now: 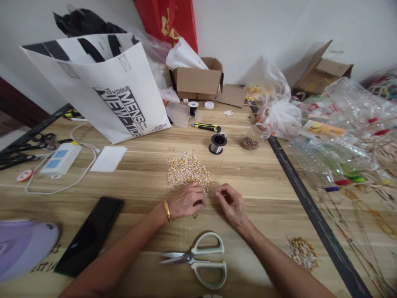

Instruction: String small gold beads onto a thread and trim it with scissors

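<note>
A pile of small gold and clear beads (186, 169) lies on the wooden table. My left hand (187, 200), with a gold bracelet on its wrist, rests at the pile's near edge with its fingers curled together. Just below it shows a tiny gold piece (194, 216). My right hand (232, 206) is right of the pile, apart from the left, thumb and forefinger pinched. Whatever either hand holds is hidden or too small to make out. White-handled scissors (198, 257) lie in front of my hands, blades pointing left. A bunch of gold-and-clear beaded pieces (300, 253) sits beyond my right forearm.
Behind the beads are a wire spool (218, 143), a yellow-black utility knife (206, 126) and an overturned jar (250, 143) of beads. At left lie a phone (89, 236), a power strip (62, 159) and a white paper bag (108, 87). Plastic bottles (335, 153) crowd the right.
</note>
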`<action>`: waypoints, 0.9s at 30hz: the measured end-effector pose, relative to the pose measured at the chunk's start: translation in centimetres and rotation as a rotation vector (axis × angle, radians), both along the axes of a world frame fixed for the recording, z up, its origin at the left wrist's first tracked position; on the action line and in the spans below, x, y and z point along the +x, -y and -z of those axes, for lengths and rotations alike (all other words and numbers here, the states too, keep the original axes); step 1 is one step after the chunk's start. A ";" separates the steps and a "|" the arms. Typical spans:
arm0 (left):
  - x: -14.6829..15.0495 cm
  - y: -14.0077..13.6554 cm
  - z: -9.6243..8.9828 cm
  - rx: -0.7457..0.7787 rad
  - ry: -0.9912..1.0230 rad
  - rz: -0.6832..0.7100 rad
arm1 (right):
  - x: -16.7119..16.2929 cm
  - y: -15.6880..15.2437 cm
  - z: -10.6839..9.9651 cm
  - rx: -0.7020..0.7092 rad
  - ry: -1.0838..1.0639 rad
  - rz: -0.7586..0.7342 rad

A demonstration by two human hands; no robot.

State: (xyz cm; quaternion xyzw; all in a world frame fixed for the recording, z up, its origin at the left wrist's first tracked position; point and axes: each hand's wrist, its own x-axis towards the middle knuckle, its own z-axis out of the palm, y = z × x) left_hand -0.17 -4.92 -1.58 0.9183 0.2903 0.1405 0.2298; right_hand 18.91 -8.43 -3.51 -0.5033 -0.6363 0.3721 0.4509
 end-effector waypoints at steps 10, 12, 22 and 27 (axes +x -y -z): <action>0.0 -0.2 0.0 -0.078 0.078 0.002 | 0.0 0.0 0.2 -0.014 -0.012 0.002; -0.1 -0.3 -0.1 -0.094 0.082 -0.006 | 0.1 -0.1 0.3 -0.018 -0.019 0.003; -0.4 -0.4 -0.3 -0.176 0.089 -0.036 | 0.1 -0.1 0.6 -0.030 -0.033 0.008; -0.5 -0.5 0.0 -0.186 0.106 -0.010 | 0.1 -0.1 0.4 -0.039 -0.037 0.009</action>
